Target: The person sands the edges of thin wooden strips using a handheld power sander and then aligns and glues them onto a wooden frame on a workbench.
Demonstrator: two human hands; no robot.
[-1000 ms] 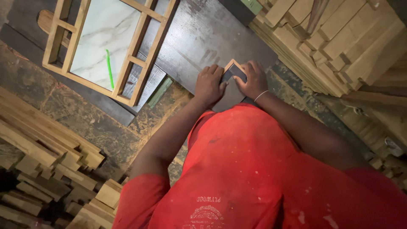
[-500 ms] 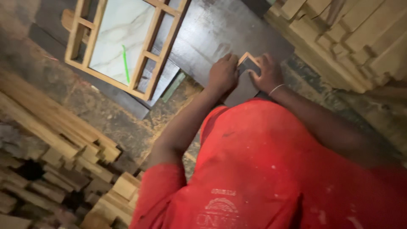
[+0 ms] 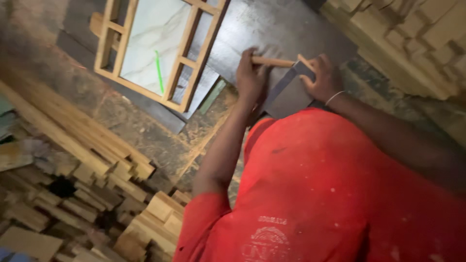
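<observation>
My left hand [image 3: 251, 73] is closed around one end of a thin light wooden strip [image 3: 273, 61]. The strip lies across a dark grey board [image 3: 286, 34] on the floor. My right hand [image 3: 323, 77], with a thin bracelet at the wrist, holds the strip's other end, where a short second piece meets it at an angle [image 3: 305, 63]. Both arms reach out from my red shirt [image 3: 330, 184].
A light wooden frame [image 3: 191, 58] lies at upper left over a white marbled panel with a green stripe [image 3: 158, 73]. Stacks of cut timber lie at left [image 3: 73, 140], bottom left [image 3: 150, 218] and upper right [image 3: 412, 43]. Sawdust covers the stone floor [image 3: 160, 140].
The view has swung, so the frame and hands sit further right. My hands have moved apart along the wooden strip, and more of its length shows between them.
</observation>
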